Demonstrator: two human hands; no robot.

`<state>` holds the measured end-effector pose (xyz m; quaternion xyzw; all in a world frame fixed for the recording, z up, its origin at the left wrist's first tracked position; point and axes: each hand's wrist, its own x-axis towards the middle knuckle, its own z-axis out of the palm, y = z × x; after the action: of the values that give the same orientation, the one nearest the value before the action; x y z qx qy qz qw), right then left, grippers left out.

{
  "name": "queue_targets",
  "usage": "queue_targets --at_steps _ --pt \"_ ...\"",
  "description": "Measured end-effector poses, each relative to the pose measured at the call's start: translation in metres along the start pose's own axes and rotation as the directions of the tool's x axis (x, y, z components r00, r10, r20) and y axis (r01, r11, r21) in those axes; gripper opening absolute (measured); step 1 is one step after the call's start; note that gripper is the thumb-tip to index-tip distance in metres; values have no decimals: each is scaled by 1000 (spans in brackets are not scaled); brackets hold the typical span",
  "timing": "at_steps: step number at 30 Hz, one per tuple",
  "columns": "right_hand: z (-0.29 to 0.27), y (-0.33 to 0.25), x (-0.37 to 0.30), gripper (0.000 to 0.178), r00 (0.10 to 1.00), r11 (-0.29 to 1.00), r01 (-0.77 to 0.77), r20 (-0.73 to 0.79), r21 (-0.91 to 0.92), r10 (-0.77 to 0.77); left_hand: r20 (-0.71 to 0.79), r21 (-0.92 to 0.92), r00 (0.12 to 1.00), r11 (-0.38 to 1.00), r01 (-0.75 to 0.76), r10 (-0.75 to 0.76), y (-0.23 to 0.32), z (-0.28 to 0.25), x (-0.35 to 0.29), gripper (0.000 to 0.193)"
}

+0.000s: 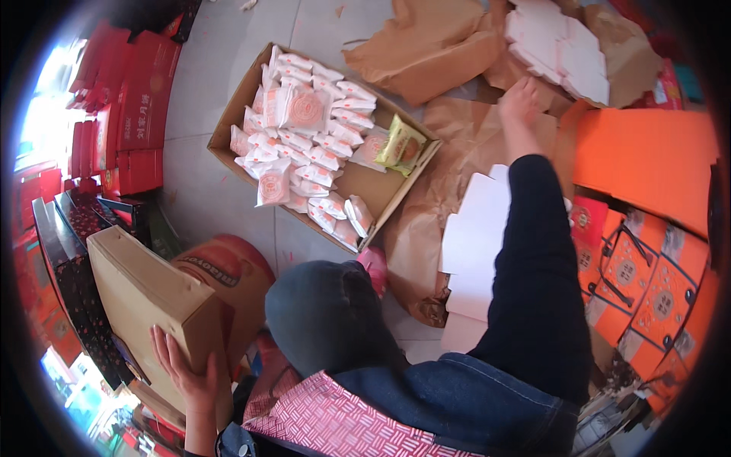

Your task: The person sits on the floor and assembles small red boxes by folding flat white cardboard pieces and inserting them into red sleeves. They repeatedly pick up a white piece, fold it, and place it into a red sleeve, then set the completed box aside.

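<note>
Tan cardboard forms the deep rectangular box at near left, where the left hand lies against its side, fingers extended and thumb parted. The right hand reaches over crumpled brown paper beside stacked flat white pieces; I cannot tell whether it grips anything. On the grey tiled floor, a shallow open cardboard box holds white-and-pink wrapped packets.

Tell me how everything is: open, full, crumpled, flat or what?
Shallow cardboard box: open, partly filled
White packets: wrapped, crowded together
Green packet: wrapped
Tan box: tilted; can't tell if shut
Brown paper: spread out, creased
White sheets: flat, overlapping
Red boxes: stacked
Left hand: fingers spread on the tan box
Right hand: outstretched; grip unclear
</note>
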<state>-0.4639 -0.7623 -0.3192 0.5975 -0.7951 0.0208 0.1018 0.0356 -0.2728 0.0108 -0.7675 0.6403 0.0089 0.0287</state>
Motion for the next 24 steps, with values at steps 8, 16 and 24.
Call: queue_targets --at_steps 8,16,24 --pt "12 -9 80 34 974 986 63 205 156 -95 41 27 998 998 51 -52 2 -5 -5 80" --pt "-9 45 56 37 957 957 -181 264 226 119 17 -55 999 998 29 -28 -2 0 -5 81" --pt "-47 -110 -72 28 949 642 -219 314 735 -36 -46 -31 999 999 -14 12 3 1 -3 78"
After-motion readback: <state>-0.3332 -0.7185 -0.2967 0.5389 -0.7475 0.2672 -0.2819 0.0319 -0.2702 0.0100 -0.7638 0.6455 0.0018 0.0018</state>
